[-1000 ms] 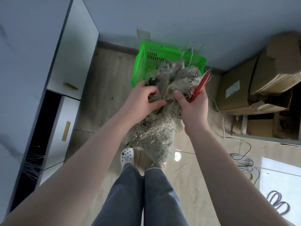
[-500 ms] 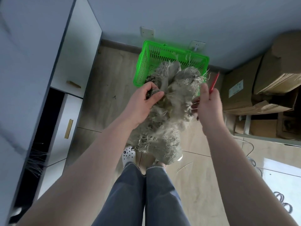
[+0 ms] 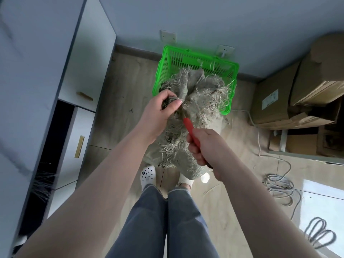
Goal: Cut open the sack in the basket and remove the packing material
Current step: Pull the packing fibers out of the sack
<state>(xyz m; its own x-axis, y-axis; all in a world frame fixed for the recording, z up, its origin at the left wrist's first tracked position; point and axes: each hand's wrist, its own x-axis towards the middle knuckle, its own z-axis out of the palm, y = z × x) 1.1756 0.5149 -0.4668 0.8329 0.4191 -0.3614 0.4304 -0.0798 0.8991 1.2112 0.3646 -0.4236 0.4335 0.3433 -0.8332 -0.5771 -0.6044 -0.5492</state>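
The frayed grey-beige burlap sack [image 3: 188, 123] hangs above the green plastic basket [image 3: 197, 60]. My left hand [image 3: 160, 112] grips its bunched top to tension the fabric; my right hand [image 3: 202, 146] clasps the red-handled cutter [image 3: 189, 127], tip against the cloth for cutting.

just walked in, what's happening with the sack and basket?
A person stands over a green basket on the floor, holding a frayed burlap sack up in front of it. The left hand grips a bunched part of the sack near its top. The right hand holds a red-handled cutter, its tip pointed into the fabric just below the left hand's grip. Whether a cut is open there cannot be told; no packing material shows outside the sack.
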